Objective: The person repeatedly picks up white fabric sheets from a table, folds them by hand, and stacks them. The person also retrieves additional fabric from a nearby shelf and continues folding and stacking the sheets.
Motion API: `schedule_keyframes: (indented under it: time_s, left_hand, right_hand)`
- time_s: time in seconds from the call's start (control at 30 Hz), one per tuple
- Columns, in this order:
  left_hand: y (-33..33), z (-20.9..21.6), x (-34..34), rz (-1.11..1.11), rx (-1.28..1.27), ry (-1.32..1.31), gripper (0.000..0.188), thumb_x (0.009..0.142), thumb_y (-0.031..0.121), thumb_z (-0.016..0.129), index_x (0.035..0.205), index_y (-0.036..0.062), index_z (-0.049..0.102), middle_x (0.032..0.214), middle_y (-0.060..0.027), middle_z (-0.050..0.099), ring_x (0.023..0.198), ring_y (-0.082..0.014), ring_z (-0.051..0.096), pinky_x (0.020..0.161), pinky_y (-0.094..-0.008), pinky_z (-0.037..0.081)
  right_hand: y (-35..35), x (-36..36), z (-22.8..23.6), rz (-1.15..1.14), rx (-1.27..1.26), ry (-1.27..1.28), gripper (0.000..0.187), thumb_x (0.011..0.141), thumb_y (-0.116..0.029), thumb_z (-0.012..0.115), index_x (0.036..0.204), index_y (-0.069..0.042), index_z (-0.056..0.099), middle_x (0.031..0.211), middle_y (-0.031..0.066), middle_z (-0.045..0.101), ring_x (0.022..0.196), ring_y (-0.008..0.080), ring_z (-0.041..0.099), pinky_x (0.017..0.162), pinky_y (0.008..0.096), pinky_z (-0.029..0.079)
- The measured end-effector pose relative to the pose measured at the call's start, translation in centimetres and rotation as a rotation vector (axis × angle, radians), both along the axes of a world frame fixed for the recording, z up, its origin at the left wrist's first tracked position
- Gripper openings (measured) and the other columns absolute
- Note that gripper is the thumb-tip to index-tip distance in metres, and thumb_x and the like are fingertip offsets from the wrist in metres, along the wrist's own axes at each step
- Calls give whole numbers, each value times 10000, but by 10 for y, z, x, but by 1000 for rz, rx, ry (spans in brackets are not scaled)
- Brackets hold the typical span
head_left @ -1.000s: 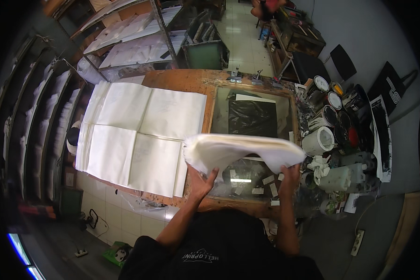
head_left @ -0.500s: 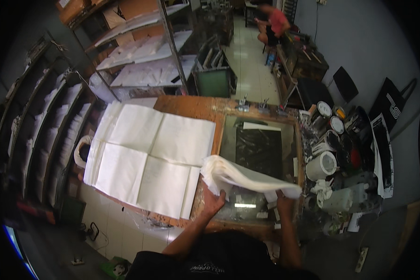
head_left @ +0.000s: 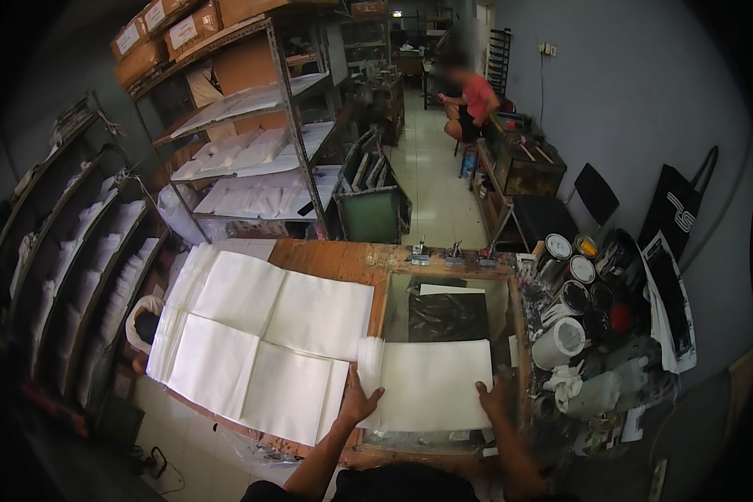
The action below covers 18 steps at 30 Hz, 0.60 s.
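Observation:
A stack of thin white sheets, paper or cloth I cannot tell, lies flat over the near part of a glass-like panel set in the wooden table. My left hand grips the stack's left edge, where many layers show, with the thumb on top. At the opposite edge my right hand has its thumb on the sheets; its other fingers are mostly hidden. Close beside my left hand, larger piles of white sheets spread over the left of the table. Behind the held stack lies a black sheet.
Metal clamps stand at the table's far edge. Paint-smeared tubs and cans crowd the right side. Shelves of white sheets rise at the back left, beside a green bin. A person in a red top sits farther back.
The stack was bent and raised between my hands; now it lies flat on the panel. Both hands remain at its edges. The view has tilted upward.

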<state>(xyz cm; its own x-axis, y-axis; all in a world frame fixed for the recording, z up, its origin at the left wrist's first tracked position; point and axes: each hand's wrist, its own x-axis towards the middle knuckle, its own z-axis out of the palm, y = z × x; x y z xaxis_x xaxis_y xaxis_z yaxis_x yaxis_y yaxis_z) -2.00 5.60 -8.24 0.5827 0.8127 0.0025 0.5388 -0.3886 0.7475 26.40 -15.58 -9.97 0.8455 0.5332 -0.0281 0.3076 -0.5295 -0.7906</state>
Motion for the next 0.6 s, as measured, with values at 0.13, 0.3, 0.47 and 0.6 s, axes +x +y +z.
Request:
schedule_keyframes:
  time_s: [0.13,0.3,0.47,0.6]
  left_hand:
    - [-31,42,24,-9,21,295,1044,795,183,661,1452,-132,-86,1376,-393,305,1225,-547,382,1044,-537,359]
    - [-21,20,23,34,31,94,950,787,66,567,1446,-147,-83,1381,-398,286,1241,-516,391,1055,-535,350]
    - [-44,72,14,74,151,-327,955,757,5,560,1456,-125,-78,1420,-358,261,1314,-451,349,1108,-481,288]
    - [-65,94,13,110,3,-629,906,777,50,622,1479,-77,63,1411,-312,317,1311,-395,370,1111,-436,297]
  right_hand:
    - [16,-21,6,-209,-74,-18,311,857,-96,634,1131,51,623,996,256,677,984,396,649,862,428,488]
    - [19,-30,30,-243,142,-108,289,883,-70,585,1139,53,635,992,223,688,980,338,657,886,389,483]
    - [1,-55,121,-312,527,23,302,885,-71,590,1163,38,634,1079,167,687,996,268,643,929,375,466]
    - [-10,-63,113,-299,690,-33,337,883,-40,581,1210,43,584,1110,131,655,1029,234,608,947,370,449]
